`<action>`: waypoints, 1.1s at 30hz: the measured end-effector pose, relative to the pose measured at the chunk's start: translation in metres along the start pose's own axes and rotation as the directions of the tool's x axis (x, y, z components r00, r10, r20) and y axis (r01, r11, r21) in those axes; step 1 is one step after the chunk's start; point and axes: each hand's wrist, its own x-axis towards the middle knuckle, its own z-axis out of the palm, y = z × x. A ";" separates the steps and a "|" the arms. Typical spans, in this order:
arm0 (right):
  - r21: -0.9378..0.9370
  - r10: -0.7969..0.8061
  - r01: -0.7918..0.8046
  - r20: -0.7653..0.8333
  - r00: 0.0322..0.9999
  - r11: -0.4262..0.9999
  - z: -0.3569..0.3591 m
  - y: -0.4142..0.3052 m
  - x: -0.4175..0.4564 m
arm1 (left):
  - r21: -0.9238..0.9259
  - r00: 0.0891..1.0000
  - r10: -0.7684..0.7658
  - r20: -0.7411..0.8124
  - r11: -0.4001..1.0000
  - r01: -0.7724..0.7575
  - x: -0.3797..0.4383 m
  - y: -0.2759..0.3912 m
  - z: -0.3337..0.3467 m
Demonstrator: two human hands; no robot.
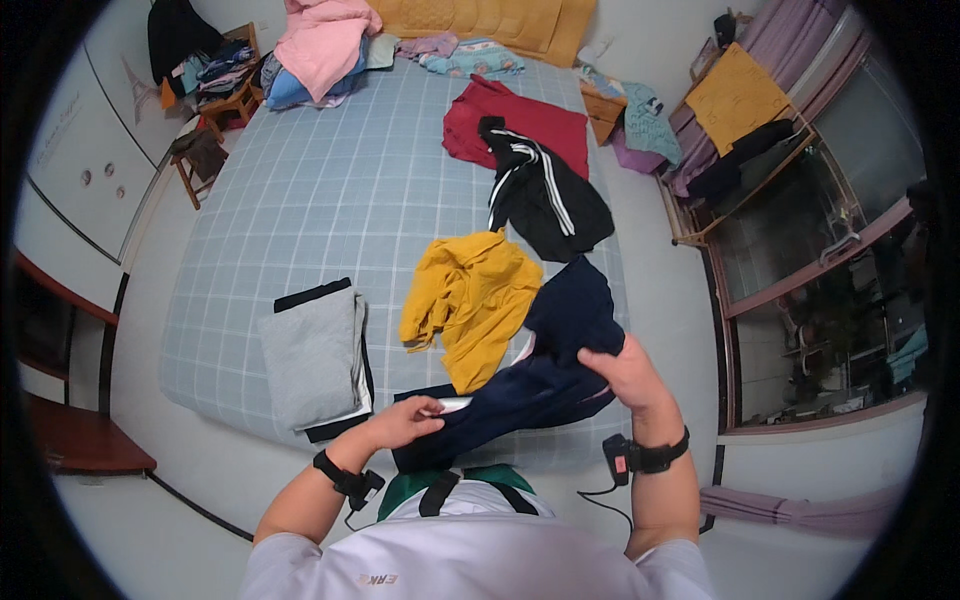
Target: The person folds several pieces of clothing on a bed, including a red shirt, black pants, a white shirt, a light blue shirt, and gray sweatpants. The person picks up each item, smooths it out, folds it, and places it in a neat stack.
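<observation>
A navy garment (517, 390) with white and pink parts lies across the near right part of the bed, partly bunched. My right hand (626, 371) grips it at the right, with the thumb over the cloth. At its left end my left hand (409, 421) pinches the cloth beside a white strip. Just beyond the garment, a crumpled yellow garment (472, 292) touches it. To the left of my left hand rests a folded stack of grey, white and black clothes (311, 360).
Farther up the checked blue bed sheet (315, 210) lie a black garment with white stripes (551, 199) and a red garment (525, 124). Pink bedding (330, 49) is heaped at the far left. A wooden nightstand (602, 112) stands beside the bed at right.
</observation>
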 end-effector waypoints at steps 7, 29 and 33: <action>0.121 -0.113 0.087 0.224 0.968 0.989 0.037 -0.017 -0.052 | 0.274 0.661 0.737 -0.145 0.671 -0.689 0.003 0.150 0.005; 0.426 -0.210 0.579 -0.650 0.730 0.695 -0.014 -0.016 -0.047 | 0.288 0.903 0.428 0.022 0.863 -0.416 -0.015 0.166 0.011; 0.392 -0.147 0.434 -0.581 0.800 0.811 -0.020 -0.013 -0.038 | 0.548 0.746 0.640 -0.186 0.698 -0.462 -0.047 0.217 -0.027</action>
